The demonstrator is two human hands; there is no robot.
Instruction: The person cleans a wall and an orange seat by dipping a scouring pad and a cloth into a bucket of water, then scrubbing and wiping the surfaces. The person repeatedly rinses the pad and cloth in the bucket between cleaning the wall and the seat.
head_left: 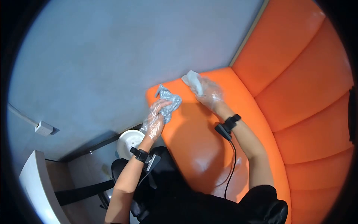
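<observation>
Both hands wear clear plastic gloves. My left hand [156, 117] is closed around a crumpled grey cloth [169, 102], held over the left edge of the orange seat [190, 127]. Farther out, my right hand [209, 92] grips a white cloth [193, 82] near the seat's far edge, close to the wall. The right fingers look slightly blurred, and the white cloth partly covers them. Whether the white cloth touches the seat under the hand is hard to make out.
A grey-blue wall [112, 56] borders the seat's far side. The padded orange backrest [298, 74] rises at the right. A white bucket [130, 141] stands on the floor left of the seat. At the lower left is a white table edge [35, 183]; a white socket box [44, 128] sits on the wall.
</observation>
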